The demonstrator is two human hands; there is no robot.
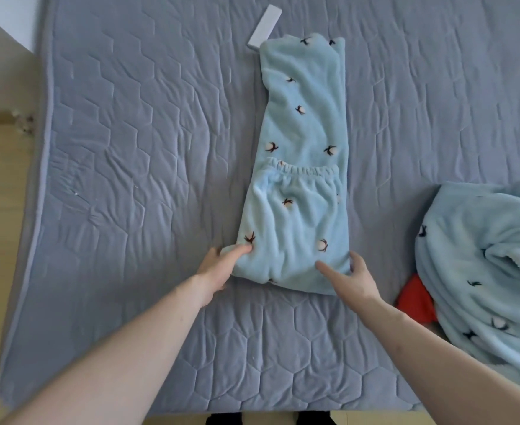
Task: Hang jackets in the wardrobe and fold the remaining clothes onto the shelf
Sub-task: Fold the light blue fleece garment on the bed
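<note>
Both hands meet the near fold of the pale-blue fleece trousers (298, 185): my left hand (219, 265) pinches the left corner, my right hand (349, 277) rests open-fingered on the right. They lie lengthwise on the quilted bed (130, 148), waistband folded over the legs, dotted with small dark sprigs.

One head-worn camera looks steeply down, close above the quilted mattress (130, 179).

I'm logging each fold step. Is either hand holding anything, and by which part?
The left hand grips the blue fleece trousers at their near left corner; the right hand only touches the near right edge.
</note>
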